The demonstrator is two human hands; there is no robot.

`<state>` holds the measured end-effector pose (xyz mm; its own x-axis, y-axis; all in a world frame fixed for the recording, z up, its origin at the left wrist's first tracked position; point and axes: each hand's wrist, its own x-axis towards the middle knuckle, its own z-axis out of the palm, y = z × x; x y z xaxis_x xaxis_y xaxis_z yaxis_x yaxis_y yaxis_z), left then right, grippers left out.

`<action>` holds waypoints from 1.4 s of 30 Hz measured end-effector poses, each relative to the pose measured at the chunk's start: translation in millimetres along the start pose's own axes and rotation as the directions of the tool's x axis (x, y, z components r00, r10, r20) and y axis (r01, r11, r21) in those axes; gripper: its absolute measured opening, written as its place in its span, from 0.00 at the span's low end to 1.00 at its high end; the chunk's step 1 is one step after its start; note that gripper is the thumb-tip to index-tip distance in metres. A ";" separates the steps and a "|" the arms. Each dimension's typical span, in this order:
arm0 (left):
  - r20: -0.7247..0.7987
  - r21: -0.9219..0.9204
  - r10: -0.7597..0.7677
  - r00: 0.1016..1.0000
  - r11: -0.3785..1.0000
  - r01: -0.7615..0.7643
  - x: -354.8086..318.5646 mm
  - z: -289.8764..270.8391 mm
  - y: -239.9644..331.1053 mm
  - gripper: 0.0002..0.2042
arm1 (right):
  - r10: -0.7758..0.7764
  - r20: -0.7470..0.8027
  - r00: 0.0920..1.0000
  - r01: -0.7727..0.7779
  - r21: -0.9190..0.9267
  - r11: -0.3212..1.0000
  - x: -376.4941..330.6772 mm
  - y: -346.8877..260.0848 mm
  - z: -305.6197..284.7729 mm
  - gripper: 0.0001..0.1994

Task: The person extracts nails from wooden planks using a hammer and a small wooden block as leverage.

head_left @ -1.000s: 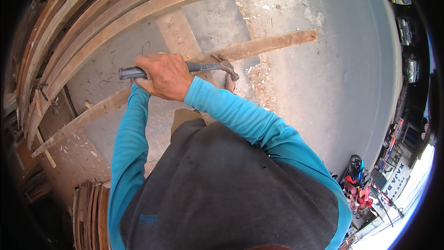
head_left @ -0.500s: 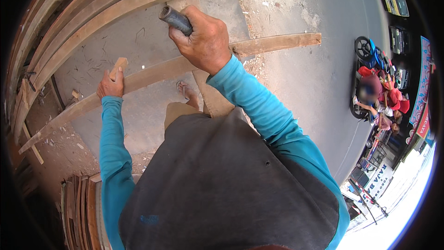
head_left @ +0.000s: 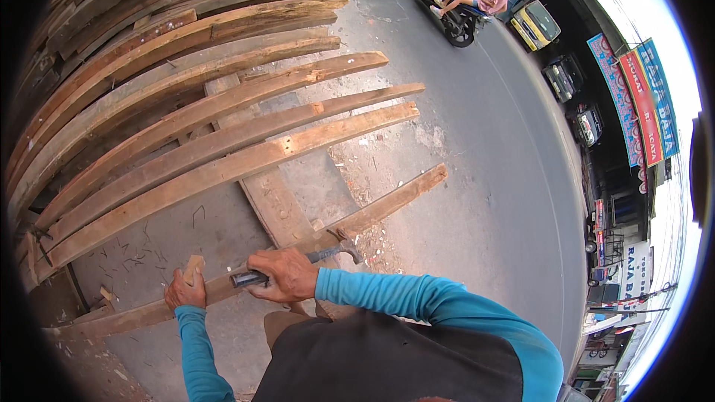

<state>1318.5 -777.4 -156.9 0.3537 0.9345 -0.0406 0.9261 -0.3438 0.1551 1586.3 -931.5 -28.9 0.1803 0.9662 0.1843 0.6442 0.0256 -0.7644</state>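
A long wooden beam [head_left: 395,199] lies crosswise in front of me. My left hand [head_left: 185,292] is closed around a small wood block [head_left: 194,268], which sticks up from the fingers at the beam. Farther right, my right hand [head_left: 284,274] grips a hammer [head_left: 326,254] by its dark handle. The handle's end points left and the metal head lies to the right, over the beam. Whether the hammer touches the beam I cannot tell.
Several long beams [head_left: 246,156] lie side by side beyond, across a flat support board [head_left: 274,208]. More timber [head_left: 112,0] is stacked at the far left. Nails and wood scraps litter the ground. On the road [head_left: 477,164], people ride a motorcycle [head_left: 458,26]; parked vehicles [head_left: 536,26] stand beyond.
The view has tilted up, showing more beams and road. My right hand has come down closer to the beam, and the hammer's head now shows. My left hand still holds the block.
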 end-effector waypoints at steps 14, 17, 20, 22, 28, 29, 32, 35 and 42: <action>0.058 -0.100 0.003 0.998 0.995 0.003 17.4 7.4 -20.2 0.22 | 0.035 0.702 0.711 0.012 -0.062 0.998 -17.5 10.0 96.3 0.17; 0.176 0.007 -0.035 0.984 0.999 0.035 42.0 27.5 -23.0 0.27 | 0.106 0.690 0.716 -0.010 -0.142 0.990 7.0 28.4 114.9 0.16; 0.152 0.042 -0.038 0.988 0.999 0.032 18.7 57.3 -40.1 0.28 | 0.100 0.701 0.706 0.002 -0.143 0.990 -23.6 43.5 154.7 0.15; 0.181 0.046 -0.028 0.983 0.999 0.020 21.8 60.3 -39.9 0.28 | 0.096 0.685 0.722 0.038 -0.177 0.983 -37.3 58.8 177.2 0.13; 0.148 0.045 -0.012 0.989 0.999 0.005 20.5 67.3 -54.3 0.27 | 0.077 0.681 0.728 0.127 -0.244 0.962 -57.1 75.8 217.7 0.08; 0.112 0.052 -0.011 0.994 0.999 0.005 20.0 68.3 -58.9 0.27 | 0.060 0.678 0.732 0.139 -0.235 0.962 -56.5 76.3 222.0 0.08; 0.155 0.054 -0.021 0.988 0.998 0.013 23.6 60.9 -58.7 0.29 | 0.071 0.660 0.748 0.131 -0.252 0.959 -61.7 82.6 238.2 0.08; 0.249 0.063 -0.043 0.968 0.998 0.028 24.6 60.2 -59.7 0.32 | 0.101 0.646 0.756 0.130 -0.300 0.945 -63.9 85.8 247.4 0.08; 0.233 0.071 -0.027 0.972 0.997 0.011 26.3 82.6 -67.9 0.33 | 0.101 0.642 0.760 0.197 -0.375 0.906 -67.3 100.9 265.5 0.08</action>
<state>1275.8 -737.1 -250.1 0.3491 0.8962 -0.2739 0.9369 -0.3392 0.0845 1441.9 -925.8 -282.5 -0.2754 0.9016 -0.3337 0.8978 0.1171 -0.4246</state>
